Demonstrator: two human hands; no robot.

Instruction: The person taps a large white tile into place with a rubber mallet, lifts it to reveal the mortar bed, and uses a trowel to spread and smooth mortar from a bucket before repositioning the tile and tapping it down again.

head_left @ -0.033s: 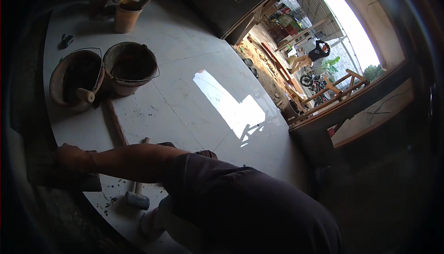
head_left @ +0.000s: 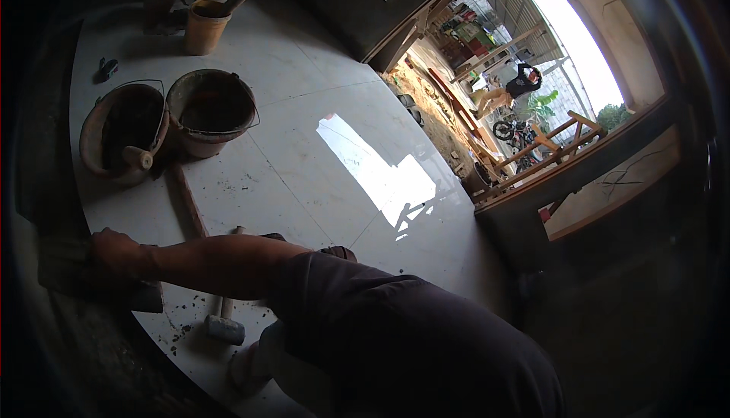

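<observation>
My right arm stretches leftward from a dark sleeve (head_left: 395,319). At the left edge of the pale tiled floor, my right hand (head_left: 118,253) is closed over a dark, flat, rectangular board-like tool (head_left: 144,296). Shadow hides its handle and my fingertips, and its exact kind is unclear. My left hand is not visible. Close below the forearm lies a rubber mallet (head_left: 226,330), its wooden handle passing under my arm. Dark crumbs are scattered around the mallet head. A long narrow wooden bar (head_left: 187,201) runs from the buckets toward my forearm.
Two mortar-stained buckets (head_left: 211,125) stand at the upper left, one with a round-ended handle sticking out. An orange bucket (head_left: 205,31) holding tools sits farther back. Beyond the doorway are a person (head_left: 517,87), a motorcycle (head_left: 508,130) and timber. My foot (head_left: 247,365) is below.
My right hand and the flat tool have shifted slightly away from me, along the floor's left edge. Outside, the person's raised arms and a red thing by the head have moved slightly.
</observation>
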